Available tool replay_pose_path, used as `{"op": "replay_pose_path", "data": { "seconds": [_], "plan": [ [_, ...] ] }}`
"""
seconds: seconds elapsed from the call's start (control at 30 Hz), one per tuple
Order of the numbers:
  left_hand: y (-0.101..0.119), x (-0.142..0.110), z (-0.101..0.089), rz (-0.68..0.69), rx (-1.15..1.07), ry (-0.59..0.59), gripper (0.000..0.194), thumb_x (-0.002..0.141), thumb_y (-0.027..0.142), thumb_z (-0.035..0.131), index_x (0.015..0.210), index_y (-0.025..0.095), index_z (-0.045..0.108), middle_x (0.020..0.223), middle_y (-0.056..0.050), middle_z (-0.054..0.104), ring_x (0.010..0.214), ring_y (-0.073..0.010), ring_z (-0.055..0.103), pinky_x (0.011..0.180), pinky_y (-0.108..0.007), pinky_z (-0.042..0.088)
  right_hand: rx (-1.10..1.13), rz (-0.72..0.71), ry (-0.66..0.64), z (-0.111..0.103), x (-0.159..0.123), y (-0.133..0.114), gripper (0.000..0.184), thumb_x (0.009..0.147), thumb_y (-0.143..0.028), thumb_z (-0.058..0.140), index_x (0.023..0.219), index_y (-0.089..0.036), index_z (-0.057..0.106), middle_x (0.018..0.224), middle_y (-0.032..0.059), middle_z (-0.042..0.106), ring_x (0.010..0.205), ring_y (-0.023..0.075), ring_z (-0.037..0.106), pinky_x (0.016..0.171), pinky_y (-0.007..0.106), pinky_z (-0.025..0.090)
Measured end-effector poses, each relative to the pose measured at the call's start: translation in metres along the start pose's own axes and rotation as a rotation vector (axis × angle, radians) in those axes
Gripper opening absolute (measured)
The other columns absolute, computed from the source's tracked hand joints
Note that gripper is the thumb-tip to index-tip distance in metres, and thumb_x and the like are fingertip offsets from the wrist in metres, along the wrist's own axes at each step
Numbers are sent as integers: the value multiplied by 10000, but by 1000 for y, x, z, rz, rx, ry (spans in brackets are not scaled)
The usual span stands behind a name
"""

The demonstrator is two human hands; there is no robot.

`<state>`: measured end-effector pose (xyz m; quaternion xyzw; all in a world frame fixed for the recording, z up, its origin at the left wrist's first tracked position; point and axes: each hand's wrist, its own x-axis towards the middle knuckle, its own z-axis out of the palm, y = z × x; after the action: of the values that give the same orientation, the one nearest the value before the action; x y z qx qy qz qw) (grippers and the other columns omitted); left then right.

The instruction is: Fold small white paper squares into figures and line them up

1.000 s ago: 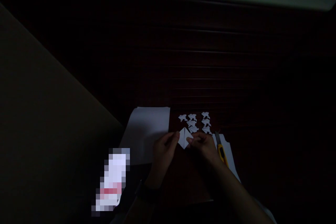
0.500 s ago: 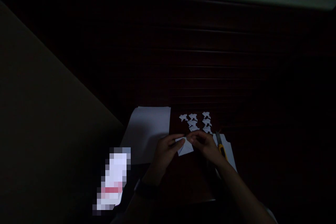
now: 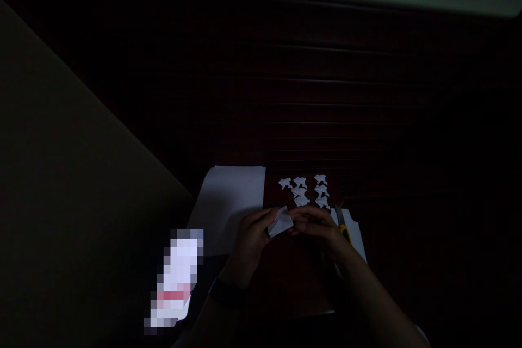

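Note:
A small folded piece of white paper (image 3: 280,223) is held up over the dark table, its creases catching the light. My left hand (image 3: 252,234) pinches its left side, thumb on top and fingers beneath. At the right edge of the paper, the fingertips of my right hand (image 3: 316,225) close in and touch it; the exact grip is dim. Just beyond my hands lie several small folded white paper figures (image 3: 299,191), all alike, in loose columns.
White paper sheets (image 3: 232,190) lie on the left of the table. A yellow utility knife (image 3: 345,232) rests on white paper (image 3: 356,236) at the right. A bright, pixelated screen (image 3: 177,277) is at lower left. A slatted dark surface (image 3: 326,81) stands behind.
The folded paper has turned and tilted, now showing a narrower shape further left. My right hand's fingers have shifted from its top edge to its right edge.

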<state>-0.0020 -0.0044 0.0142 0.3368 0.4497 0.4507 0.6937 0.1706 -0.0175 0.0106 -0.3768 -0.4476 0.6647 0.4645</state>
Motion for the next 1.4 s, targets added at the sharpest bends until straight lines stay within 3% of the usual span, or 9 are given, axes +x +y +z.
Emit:
{"op": "replay_pose_path", "data": {
  "seconds": [0.23, 0.4, 0.53, 0.63, 1.0, 1.27, 1.4],
  "plan": [
    [-7, 3, -6, 17, 119, 72, 363, 702, 412, 681, 947, 146, 716, 826, -95, 727, 642, -179, 651, 519, -241, 467, -42, -21, 32, 0, 1, 3, 266, 710, -276, 689, 966, -203, 682, 903, 56, 681, 812, 192, 623, 733, 322, 496],
    [-9, 4, -8, 118, 252, 96, 303, 719, 378, 673, 912, 150, 726, 870, -91, 731, 742, -201, 664, 598, -255, 491, -155, -49, 17, -4, 3, 6, 257, 712, -263, 700, 963, -209, 692, 897, 47, 690, 826, 190, 625, 746, 318, 485],
    [-10, 6, -6, 191, 321, 136, 229, 678, 334, 709, 825, 161, 741, 874, -85, 737, 834, -223, 666, 717, -281, 504, -353, -182, 12, -5, 6, 5, 138, 722, -297, 698, 830, -217, 729, 889, 48, 691, 852, 199, 624, 789, 338, 476],
    [-10, 6, -4, 191, 344, 141, 221, 672, 324, 710, 822, 164, 739, 853, -84, 739, 812, -222, 673, 701, -282, 510, -423, -225, 53, -4, 8, 5, 120, 723, -308, 701, 803, -225, 734, 873, 50, 687, 840, 198, 625, 785, 339, 483],
    [-11, 4, -2, 172, 310, 114, 202, 661, 281, 722, 821, 158, 724, 830, -77, 739, 791, -207, 678, 715, -278, 511, -429, -158, 99, -10, 13, 13, 116, 739, -310, 688, 763, -202, 724, 847, 45, 705, 816, 194, 639, 765, 325, 485],
    [-11, 4, -3, 142, 308, -4, 238, 676, 271, 716, 883, 153, 711, 901, -91, 729, 829, -213, 669, 712, -274, 505, -450, -84, 194, -8, 14, 14, 157, 669, -331, 735, 708, -180, 719, 742, 33, 714, 707, 184, 639, 679, 294, 491],
    [-9, 2, -3, 89, 316, 16, 257, 682, 284, 712, 904, 154, 709, 850, -84, 733, 782, -211, 671, 653, -266, 504, -464, -48, 167, -7, 13, 14, 211, 725, -375, 683, 762, -173, 732, 738, 35, 713, 681, 172, 622, 649, 275, 471]
  ]
}}
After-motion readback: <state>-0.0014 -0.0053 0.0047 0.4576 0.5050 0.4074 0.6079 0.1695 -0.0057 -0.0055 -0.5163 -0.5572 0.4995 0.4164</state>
